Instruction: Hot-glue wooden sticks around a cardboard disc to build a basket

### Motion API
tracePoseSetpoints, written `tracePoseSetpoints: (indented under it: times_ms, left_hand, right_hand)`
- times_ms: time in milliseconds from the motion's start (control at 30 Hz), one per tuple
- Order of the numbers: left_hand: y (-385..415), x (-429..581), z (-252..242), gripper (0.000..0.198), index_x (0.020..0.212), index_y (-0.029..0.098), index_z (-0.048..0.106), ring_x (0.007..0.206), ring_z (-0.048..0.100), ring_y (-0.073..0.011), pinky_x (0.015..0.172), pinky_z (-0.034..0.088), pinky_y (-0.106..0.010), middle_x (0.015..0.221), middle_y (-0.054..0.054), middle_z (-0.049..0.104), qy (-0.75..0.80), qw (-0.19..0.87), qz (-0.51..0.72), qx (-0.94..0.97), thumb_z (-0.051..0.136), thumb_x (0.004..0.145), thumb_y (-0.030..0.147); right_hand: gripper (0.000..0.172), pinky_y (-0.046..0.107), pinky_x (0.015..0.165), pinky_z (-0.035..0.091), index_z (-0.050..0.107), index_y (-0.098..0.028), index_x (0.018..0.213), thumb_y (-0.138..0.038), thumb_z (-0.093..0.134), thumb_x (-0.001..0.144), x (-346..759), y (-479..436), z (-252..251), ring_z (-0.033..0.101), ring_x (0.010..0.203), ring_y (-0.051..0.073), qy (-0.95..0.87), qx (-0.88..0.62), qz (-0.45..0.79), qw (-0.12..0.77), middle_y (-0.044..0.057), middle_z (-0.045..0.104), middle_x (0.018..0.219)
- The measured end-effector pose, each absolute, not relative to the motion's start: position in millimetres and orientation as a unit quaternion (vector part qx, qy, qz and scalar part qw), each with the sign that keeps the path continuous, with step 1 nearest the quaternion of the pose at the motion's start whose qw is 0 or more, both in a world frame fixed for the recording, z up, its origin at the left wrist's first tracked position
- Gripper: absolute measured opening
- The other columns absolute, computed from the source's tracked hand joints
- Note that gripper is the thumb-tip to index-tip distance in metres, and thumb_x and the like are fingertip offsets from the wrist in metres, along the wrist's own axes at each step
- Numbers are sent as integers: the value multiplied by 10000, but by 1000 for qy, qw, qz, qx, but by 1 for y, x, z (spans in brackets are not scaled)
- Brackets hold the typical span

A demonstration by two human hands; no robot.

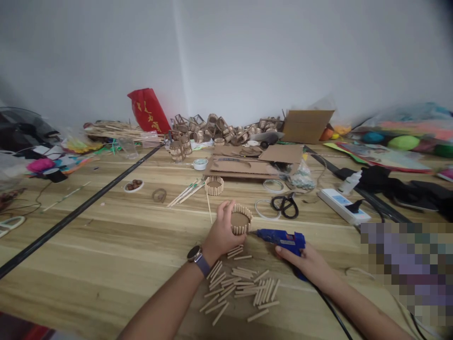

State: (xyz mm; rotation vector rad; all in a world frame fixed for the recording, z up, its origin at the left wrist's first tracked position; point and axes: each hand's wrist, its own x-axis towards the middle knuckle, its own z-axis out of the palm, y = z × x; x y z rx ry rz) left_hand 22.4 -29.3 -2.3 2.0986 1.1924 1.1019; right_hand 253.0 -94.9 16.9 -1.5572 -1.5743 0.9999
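My left hand [223, 227] grips the left side of a small round basket [241, 223], its cardboard base ringed with short upright wooden sticks. In my right hand [308, 262] is a blue hot glue gun [283, 238], fingers wrapped round its handle. The nozzle points left and reaches the basket's lower right edge; whether it touches cannot be made out. Many loose short sticks [244, 285] lie on the table just below the hands. Beyond my left hand stands a second stick-ringed basket [214, 185].
Black-handled scissors [285, 206] and tape rolls lie beyond the glue gun. A power strip [343, 206] with a small bottle [351, 182] stands at right. Cardboard sheets [244, 167] and a heap of small stick-made pieces [219, 127] fill the back. A dish of brown beads [133, 185] sits left.
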Motion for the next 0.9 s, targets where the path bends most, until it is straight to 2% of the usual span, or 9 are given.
tracePoseSetpoints:
  times_ms: [133,333,500,900]
  left_hand:
    - [-29,22,-2,969,1438,204,221,1352,313,-296,1154,279,-453,1426,-128,263,432,239,404,770,712,604,148]
    - [-28,22,-3,956,1437,190,226,1351,316,-300,1153,280,-450,1433,-133,264,438,231,400,771,713,614,171]
    - [-28,22,-3,954,1434,192,227,1351,316,-300,1153,280,-448,1427,-132,270,434,229,402,773,714,614,176]
    - [-29,23,-2,955,1436,194,225,1351,323,-295,1152,282,-445,1430,-134,273,430,235,407,771,712,614,165]
  right_hand:
    - [514,396,835,536,750,-206,908,-639,631,659,249,-96,22,682,871,297,-632,-601,357,335,69,763,896]
    - [445,421,873,525,744,-208,986,-544,598,735,249,-96,20,682,908,296,-671,-578,329,328,75,758,966]
    - [394,418,869,530,742,-226,977,-514,590,754,249,-95,16,686,905,288,-682,-573,311,331,66,758,969]
    - [446,420,830,542,744,-208,969,-548,570,737,245,-95,14,691,872,295,-675,-594,297,322,80,763,940]
